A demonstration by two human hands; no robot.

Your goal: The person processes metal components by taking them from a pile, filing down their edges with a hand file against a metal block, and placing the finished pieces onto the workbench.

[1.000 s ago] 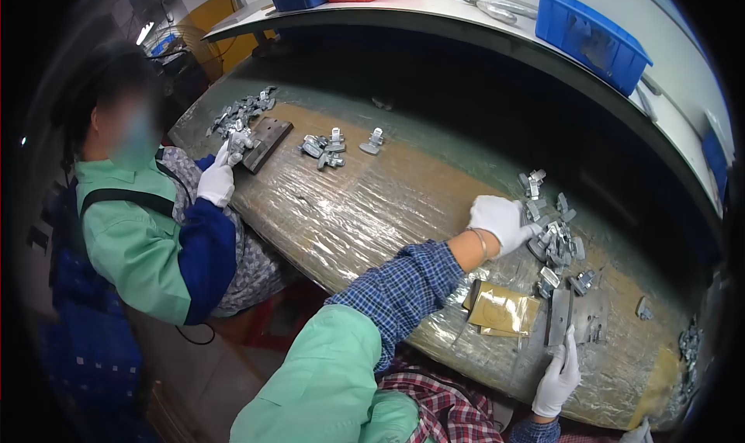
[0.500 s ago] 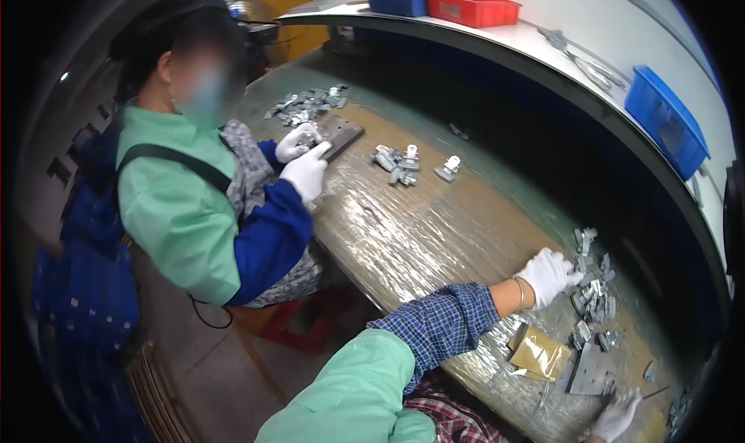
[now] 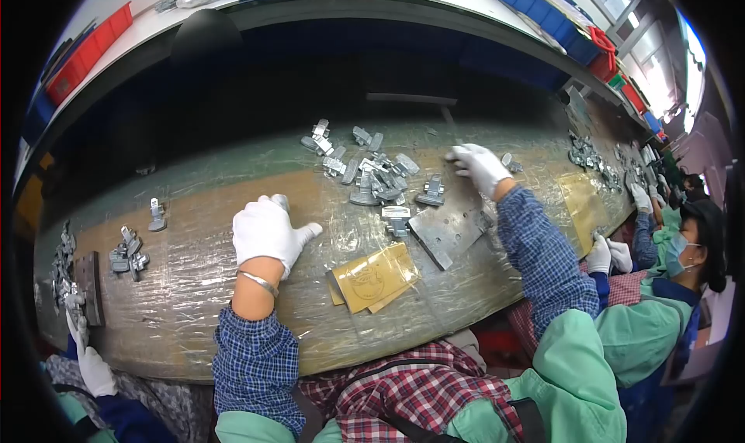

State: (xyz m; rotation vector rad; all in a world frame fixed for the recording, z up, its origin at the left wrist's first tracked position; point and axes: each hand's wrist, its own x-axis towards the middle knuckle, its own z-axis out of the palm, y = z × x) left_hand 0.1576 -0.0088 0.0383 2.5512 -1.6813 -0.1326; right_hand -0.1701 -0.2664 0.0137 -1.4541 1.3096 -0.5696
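My left hand (image 3: 268, 232), in a white glove, rests over the plastic-covered table with its thumb spread out. Nothing shows in it, though its fingertips are partly hidden. To its right lies a heap of grey metal clip-like parts (image 3: 380, 181), apart from the hand. My right hand (image 3: 479, 167), also gloved, reaches over the table beyond a flat metal plate with holes (image 3: 452, 230). Its fingers point left toward the heap, with no part visible in them. Single metal parts lie close to the plate, one of them (image 3: 431, 190) at its far edge.
Brown paper pieces (image 3: 374, 278) lie before the plate. Co-workers' gloved hands (image 3: 97, 372) are at the left and right (image 3: 608, 254). More metal parts (image 3: 129, 253) lie left of me. A shelf with blue bins (image 3: 543, 16) and a red bin (image 3: 89, 53) overhangs the table's back.
My view has swung to the right. My left hand has moved away leftward from the heap of parts. My right hand has moved from beside the plate to behind it, nearer the heap.
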